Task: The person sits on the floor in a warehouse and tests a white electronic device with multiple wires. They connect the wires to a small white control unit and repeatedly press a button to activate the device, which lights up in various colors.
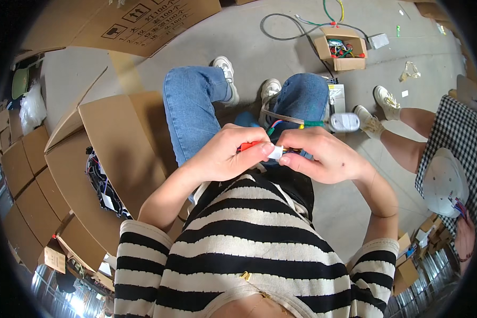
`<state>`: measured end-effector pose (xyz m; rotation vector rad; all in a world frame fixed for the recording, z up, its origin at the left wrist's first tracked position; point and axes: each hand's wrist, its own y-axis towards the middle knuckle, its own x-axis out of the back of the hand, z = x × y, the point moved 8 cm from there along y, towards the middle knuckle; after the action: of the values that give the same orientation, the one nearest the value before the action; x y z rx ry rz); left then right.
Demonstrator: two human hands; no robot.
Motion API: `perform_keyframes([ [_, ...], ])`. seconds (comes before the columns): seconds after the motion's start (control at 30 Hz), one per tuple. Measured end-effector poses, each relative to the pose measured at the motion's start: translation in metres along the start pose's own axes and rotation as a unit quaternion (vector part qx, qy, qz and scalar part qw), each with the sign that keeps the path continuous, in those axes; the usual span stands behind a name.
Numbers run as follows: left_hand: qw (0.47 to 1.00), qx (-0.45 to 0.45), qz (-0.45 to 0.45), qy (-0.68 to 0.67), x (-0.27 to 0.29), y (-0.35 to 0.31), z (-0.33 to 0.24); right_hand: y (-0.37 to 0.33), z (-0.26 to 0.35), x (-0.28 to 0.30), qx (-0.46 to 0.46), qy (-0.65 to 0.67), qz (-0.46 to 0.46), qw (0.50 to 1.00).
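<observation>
In front of my waist, both hands meet at a small white wire connector [276, 152]. My left hand [225, 152] is closed, its thumb pressed on the connector's left side, and a red piece [247, 145] shows between its fingers. My right hand [326, 155] pinches the connector's right end, where several thin coloured wires [292, 151] pass under the fingers. Just beyond the hands, a cable with a green-wrapped section [314, 123] runs to a clear-and-white oval part [344, 122] beside my right knee. The fingers hide much of the joint.
An opened carton [108, 159] with a black wired assembly [103, 183] stands at my left. A small box of wired parts [342, 50] sits on the floor ahead. At right, another person in a checked garment [434, 122] holds a white rounded housing [445, 183].
</observation>
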<state>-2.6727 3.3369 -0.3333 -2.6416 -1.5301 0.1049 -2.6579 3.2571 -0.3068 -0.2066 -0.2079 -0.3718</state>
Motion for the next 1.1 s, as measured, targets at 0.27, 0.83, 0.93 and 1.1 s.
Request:
perform_keyframes([
  [0.27, 0.986, 0.011, 0.106, -0.128, -0.02, -0.005, 0.001, 0.002, 0.007, -0.011, 0.055, 0.096, 0.034, 0.993],
  [0.83, 0.998, 0.054, -0.025, 0.007, 0.013, -0.021, -0.002, -0.067, -0.03, 0.014, -0.008, 0.02, -0.373, 0.927],
  [0.93, 0.988, 0.07, -0.039, -0.129, 0.004, -0.028, -0.001, -0.123, -0.129, -0.054, -0.314, 0.279, -0.299, 0.857],
  [1.1, 0.996, 0.002, 0.025, -0.082, -0.009, -0.032, -0.02, -0.092, -0.12, -0.068, -0.06, 0.432, -0.481, 0.761],
])
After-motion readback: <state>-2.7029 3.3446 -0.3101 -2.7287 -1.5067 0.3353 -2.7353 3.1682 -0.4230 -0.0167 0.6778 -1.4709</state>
